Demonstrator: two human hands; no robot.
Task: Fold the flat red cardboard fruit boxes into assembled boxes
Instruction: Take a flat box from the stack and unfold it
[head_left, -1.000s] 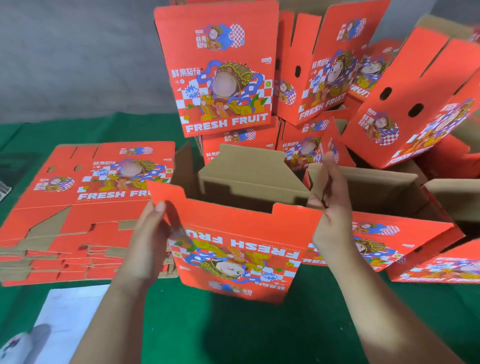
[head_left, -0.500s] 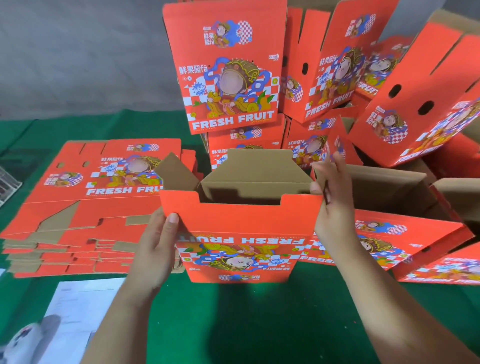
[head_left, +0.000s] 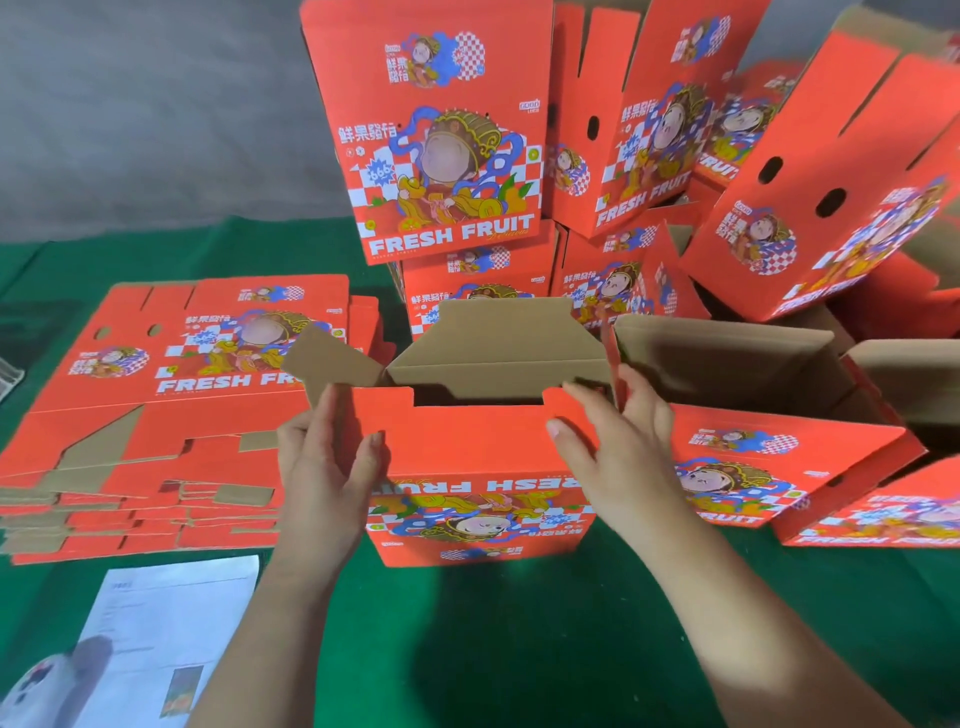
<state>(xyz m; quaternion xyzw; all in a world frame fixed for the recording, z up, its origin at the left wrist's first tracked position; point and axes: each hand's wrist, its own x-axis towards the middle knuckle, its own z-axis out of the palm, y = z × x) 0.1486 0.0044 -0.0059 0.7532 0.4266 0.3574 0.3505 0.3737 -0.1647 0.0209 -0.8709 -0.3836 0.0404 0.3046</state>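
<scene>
On the green tabletop (head_left: 519, 649), straight in front of the person, stands the half-folded red box (head_left: 480, 499). It is red cardboard outside and plain brown inside, with a cartoon figure, blue and white checks and the words FRESH FRUIT printed on its near face. That print reads upside down from here, so the box stands inverted with its open end up. Its long axis runs left to right across the view. Brown flaps stand up at the open end: a wide one (head_left: 501, 338) at the far side, a smaller one (head_left: 332, 364) tilted out at the left corner. The near red flap (head_left: 467, 421) is notched along its top edge.

The left hand (head_left: 324, 467) grips the box's left corner, thumb on the red near face and fingers (head_left: 327, 410) curled round the edge. The right hand (head_left: 618, 447) holds the right corner the same way, its thumb on the near flap.

To the left lies a stack of flat boxes (head_left: 171, 415), printed side up. Behind rises a pile of assembled boxes (head_left: 519, 156), some leaning. Just beside the right hand lies an open box on its side (head_left: 753, 457), touching or nearly touching the held one. A white paper sheet (head_left: 171, 623) lies near the left forearm.
</scene>
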